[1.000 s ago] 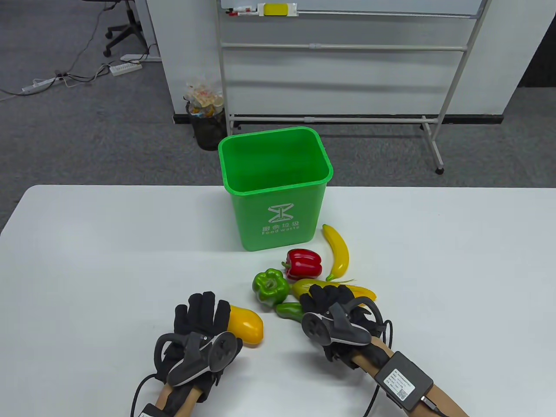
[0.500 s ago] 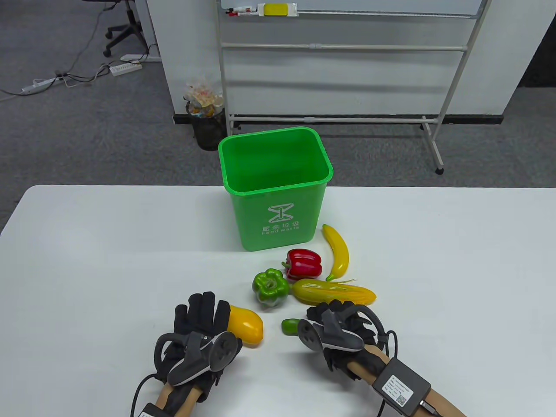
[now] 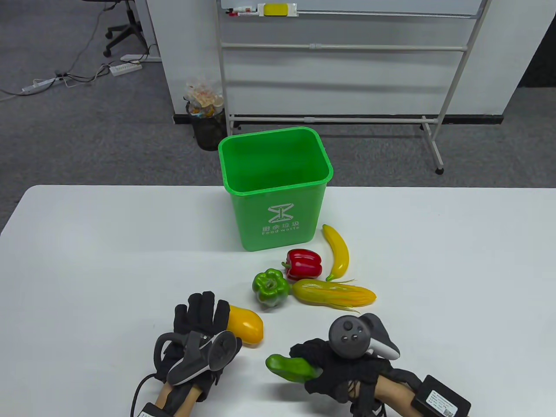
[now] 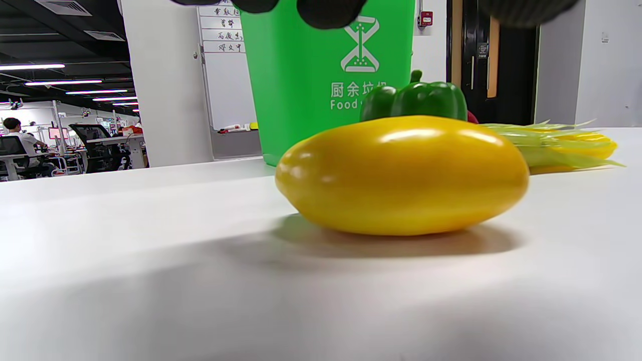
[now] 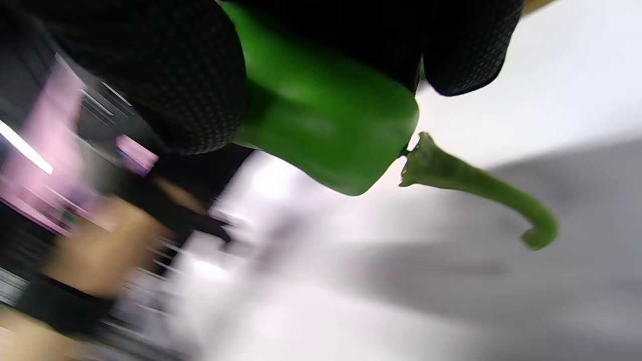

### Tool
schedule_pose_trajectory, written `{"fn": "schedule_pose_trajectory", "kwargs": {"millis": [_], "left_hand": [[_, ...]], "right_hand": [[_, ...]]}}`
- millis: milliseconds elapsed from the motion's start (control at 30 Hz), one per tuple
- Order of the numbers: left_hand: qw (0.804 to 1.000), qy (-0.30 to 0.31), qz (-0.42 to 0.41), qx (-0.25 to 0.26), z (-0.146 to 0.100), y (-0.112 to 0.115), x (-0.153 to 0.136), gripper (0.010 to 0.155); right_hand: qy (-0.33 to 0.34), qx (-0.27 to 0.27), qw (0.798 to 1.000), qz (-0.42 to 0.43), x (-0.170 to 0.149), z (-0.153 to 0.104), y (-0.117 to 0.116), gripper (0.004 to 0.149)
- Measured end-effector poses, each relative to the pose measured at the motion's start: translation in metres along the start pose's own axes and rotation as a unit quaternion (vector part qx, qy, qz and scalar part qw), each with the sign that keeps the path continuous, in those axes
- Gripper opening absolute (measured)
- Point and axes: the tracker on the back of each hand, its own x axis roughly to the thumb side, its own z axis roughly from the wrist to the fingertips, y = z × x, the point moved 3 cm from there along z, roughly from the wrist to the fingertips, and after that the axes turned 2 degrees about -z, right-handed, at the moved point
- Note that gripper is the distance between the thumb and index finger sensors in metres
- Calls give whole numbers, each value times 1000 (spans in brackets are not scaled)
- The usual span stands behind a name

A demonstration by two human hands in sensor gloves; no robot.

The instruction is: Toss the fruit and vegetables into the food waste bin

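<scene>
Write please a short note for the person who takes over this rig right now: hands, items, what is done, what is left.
Right hand: holds the green chili, lifted near the table's front edge.
Left hand: flat on the table, fingers over the mango, no grip on it.
Bin: upright at the far edge; nothing shows inside.
In front of the bin: banana, red pepper, green pepper, corn.
Done: chili picked up.
Left: toss the chili, then the other five.
</scene>
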Motion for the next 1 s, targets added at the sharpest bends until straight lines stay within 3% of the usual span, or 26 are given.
{"fn": "schedule_pose_trajectory", "kwargs": {"millis": [33,67,100,200,267,333,400,500,600,667,833,1000], "left_hand": [[1000,-1,-2,1,0,-1,0,86],[1000,-1,-3,2,0,-1,-1,86],[1000,-1,-4,4,-1,-2,-1,86],[1000,-1,-6,7,-1,-4,-2,86],[1000,-1,-4,9,-2,-4,-3,86],[1000,-2,-3,4,-2,-1,-5,86],[1000,-1,-4,-3,-2,1,-5,86],[1000,4,1,2,-1,0,-5,86],[1000,1,1,1,-2,0,-6,86],[1000,-1,-4,0,-2,0,-5,86],[1000,3,0,7,-2,-4,0,86],[1000,3,5,1,-1,-1,-2,86]], "right_hand": [[53,-23,990,128,18,5,18,79],[87,-46,978,186,32,10,33,79],[113,-69,966,220,44,15,48,79],[192,-199,899,339,100,46,129,79],[87,-267,893,352,117,77,181,86],[-3,-280,914,293,113,93,204,95],[-64,-291,920,256,104,90,208,94],[-65,-328,918,212,91,83,200,89],[-78,-296,940,153,71,75,186,86],[-82,-300,944,114,61,67,179,84],[-88,-317,942,-64,43,44,159,80],[-122,-281,916,-259,16,32,126,80]]}}
